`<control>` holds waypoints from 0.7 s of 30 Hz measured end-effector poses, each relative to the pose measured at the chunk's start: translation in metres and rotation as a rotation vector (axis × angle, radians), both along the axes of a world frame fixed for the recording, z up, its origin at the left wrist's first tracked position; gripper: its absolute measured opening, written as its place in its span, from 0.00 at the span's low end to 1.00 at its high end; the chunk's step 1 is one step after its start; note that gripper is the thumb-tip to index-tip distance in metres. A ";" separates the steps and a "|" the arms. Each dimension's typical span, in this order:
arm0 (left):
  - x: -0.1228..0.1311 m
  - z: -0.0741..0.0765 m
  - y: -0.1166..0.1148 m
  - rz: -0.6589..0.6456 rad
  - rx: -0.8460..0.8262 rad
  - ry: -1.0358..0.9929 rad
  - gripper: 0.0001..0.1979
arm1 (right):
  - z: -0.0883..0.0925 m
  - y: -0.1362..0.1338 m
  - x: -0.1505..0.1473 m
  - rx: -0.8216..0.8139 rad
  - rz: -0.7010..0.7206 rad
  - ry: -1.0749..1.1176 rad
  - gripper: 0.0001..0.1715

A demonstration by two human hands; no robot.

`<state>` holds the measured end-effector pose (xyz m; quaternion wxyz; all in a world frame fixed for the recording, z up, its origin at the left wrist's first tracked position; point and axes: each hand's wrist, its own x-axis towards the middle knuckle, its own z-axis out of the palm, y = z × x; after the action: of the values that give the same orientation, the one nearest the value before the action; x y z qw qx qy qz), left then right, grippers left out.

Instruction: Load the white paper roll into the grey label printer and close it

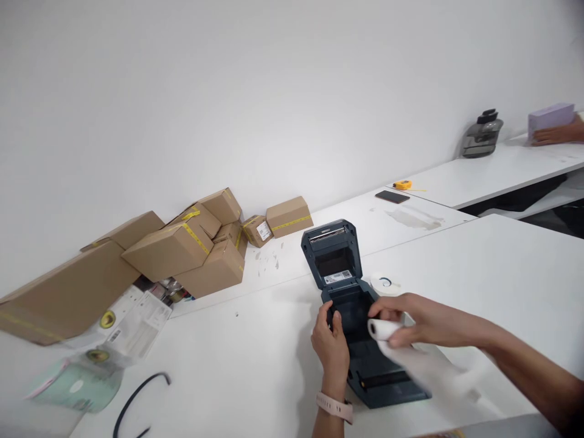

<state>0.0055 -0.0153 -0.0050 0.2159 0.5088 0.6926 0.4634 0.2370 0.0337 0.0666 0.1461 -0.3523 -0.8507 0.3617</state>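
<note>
A dark label printer [353, 313] stands on the white table with its lid [335, 258] raised. My left hand [332, 347], with a pink watch band at the wrist, grips the printer's left side wall between thumb and fingers. Above the printer's bay, near its right wall, my right hand [417, 319] pinches a small white paper roll [379, 330]. From the roll a loose paper strip [438, 368] trails to the right, blurred by motion. A flat white roll [385, 285] lies just behind my right hand, beside the printer.
Cardboard boxes [168, 252] are piled along the wall at left, with plastic packages [91, 374] and a black cable [137, 398] in front. A phone [392, 196] and yellow tape measure [402, 185] lie behind. Far right, another person's hand [559, 133] touches a purple box [550, 118] near a dark jug [482, 135].
</note>
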 end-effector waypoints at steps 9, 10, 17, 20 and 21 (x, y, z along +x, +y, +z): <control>0.002 0.011 -0.001 -0.051 0.003 0.002 0.15 | -0.039 0.022 -0.077 0.411 0.197 -0.257 0.08; 0.001 0.012 0.000 -0.062 0.001 0.005 0.15 | -0.043 0.023 -0.078 0.424 0.201 -0.266 0.09; 0.002 0.007 -0.008 -0.096 -0.001 0.023 0.21 | -0.050 0.025 -0.082 0.514 0.178 -0.341 0.09; 0.006 0.002 -0.037 -0.158 0.143 0.055 0.25 | -0.050 0.027 -0.083 0.534 0.167 -0.368 0.08; 0.009 0.000 -0.049 -0.219 0.194 0.063 0.27 | -0.051 0.028 -0.083 0.536 0.167 -0.374 0.08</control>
<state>0.0143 -0.0643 -0.0054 0.1934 0.6141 0.5913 0.4856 0.1537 0.0614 0.0160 0.0448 -0.2907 -0.9536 0.0648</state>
